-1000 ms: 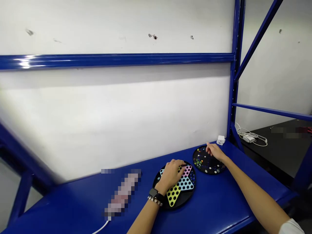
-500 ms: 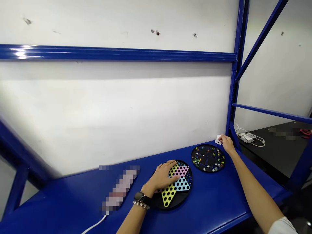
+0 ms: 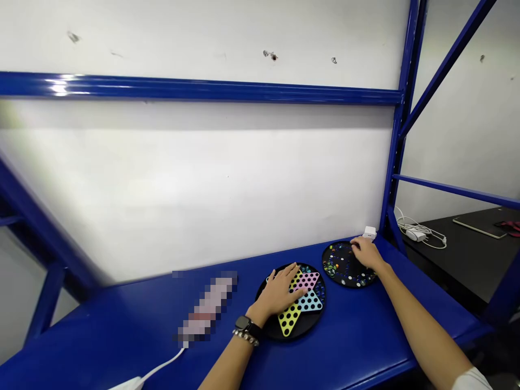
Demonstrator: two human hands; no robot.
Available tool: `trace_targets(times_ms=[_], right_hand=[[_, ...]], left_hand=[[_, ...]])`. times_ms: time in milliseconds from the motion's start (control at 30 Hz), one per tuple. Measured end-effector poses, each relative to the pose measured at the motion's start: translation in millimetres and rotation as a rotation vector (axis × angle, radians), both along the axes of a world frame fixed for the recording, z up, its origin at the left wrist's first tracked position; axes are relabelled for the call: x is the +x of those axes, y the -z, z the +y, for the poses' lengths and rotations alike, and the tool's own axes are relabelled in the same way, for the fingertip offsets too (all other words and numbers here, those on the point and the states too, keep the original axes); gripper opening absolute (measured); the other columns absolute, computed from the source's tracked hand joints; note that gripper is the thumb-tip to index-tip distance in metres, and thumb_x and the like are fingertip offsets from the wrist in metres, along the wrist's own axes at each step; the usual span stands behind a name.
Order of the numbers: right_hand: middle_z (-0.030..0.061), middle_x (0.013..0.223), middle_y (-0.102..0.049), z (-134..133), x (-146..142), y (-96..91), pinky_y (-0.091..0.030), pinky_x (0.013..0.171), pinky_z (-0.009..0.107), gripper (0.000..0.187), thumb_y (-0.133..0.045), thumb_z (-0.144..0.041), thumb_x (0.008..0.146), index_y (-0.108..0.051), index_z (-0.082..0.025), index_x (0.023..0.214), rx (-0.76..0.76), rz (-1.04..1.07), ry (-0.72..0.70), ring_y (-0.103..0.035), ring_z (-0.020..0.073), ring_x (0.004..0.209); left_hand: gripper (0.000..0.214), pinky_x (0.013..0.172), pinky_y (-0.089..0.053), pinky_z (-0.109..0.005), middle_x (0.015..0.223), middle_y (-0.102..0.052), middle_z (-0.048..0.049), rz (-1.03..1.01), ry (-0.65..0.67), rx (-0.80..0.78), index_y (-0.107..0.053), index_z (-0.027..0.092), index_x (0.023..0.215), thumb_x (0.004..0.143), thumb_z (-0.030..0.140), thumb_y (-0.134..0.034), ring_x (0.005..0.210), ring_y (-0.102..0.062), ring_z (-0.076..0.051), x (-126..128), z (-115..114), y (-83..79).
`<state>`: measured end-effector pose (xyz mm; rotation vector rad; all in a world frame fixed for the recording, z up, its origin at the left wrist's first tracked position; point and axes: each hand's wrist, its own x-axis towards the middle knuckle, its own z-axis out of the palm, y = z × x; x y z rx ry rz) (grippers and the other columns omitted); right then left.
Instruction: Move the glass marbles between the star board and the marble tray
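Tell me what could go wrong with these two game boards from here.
The loose marbles on the round black board lie right under the right hand; a careless brush might scatter them over the board's edge onto the blue bench top. The left hand presses on the star-shaped Chinese checkers board, which sits close to the round board, so a shift could knock the two together and jolt the marbles.

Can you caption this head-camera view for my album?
Left hand on a Chinese checkers board; right hand on a black disc of marbles.
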<state>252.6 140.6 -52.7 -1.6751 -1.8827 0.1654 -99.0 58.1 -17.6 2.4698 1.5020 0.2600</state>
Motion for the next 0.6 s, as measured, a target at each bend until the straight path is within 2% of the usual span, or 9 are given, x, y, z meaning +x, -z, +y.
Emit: trace_targets(times_ms=[100, 200, 400, 600], right_hand=[[0.0084, 0.127, -0.064, -5, -21, 1.3, -0.038, 0.092, 0.042, 0.039, -0.048, -0.028, 0.09, -0.066, -0.024, 0.124, -0.01, -0.187, -0.067, -0.053, 0.0291, 0.112], [0.0089, 0.126, -0.065, -4, -34, 3.1, -0.038, 0.09, 0.042, 0.038, -0.045, -0.024, 0.092, -0.067, -0.024, 0.123, -0.049, -0.285, -0.084, -0.052, 0.0299, 0.111], [0.0123, 0.117, -0.067, 4, -42, 1.8, -0.04, 0.086, 0.037, 0.037, -0.043, -0.022, 0.094, -0.069, -0.021, 0.121, -0.04, -0.343, -0.039, -0.057, 0.0285, 0.105], [0.0128, 0.114, -0.068, 7, -49, -11.4, -0.041, 0.089, 0.033, 0.032, -0.044, -0.019, 0.094, -0.071, -0.017, 0.111, -0.078, -0.327, -0.005, -0.058, 0.0265, 0.107]], left_hand=[[0.079, 0.119, -0.013, -0.059, 0.16, -0.028, -0.0072, 0.002, -0.009, -0.014, -0.032, 0.029, 0.152, 0.087, 0.075, -0.036, 0.146, -0.028, -0.03, 2, -2, -1.4], [0.078, 0.119, -0.014, -0.059, 0.159, -0.03, -0.0072, -0.012, -0.012, -0.004, -0.034, 0.029, 0.151, 0.087, 0.074, -0.037, 0.145, -0.029, -0.031, 2, -2, -1.8], [0.078, 0.119, -0.015, -0.058, 0.159, -0.031, -0.0069, -0.003, -0.013, 0.014, -0.034, 0.029, 0.151, 0.087, 0.075, -0.038, 0.144, -0.031, -0.031, 0, 0, 1.3], [0.08, 0.12, -0.015, -0.056, 0.16, -0.029, -0.0052, 0.022, -0.02, -0.004, -0.033, 0.03, 0.151, 0.087, 0.077, -0.034, 0.145, -0.03, -0.031, 1, -1, -1.4]])
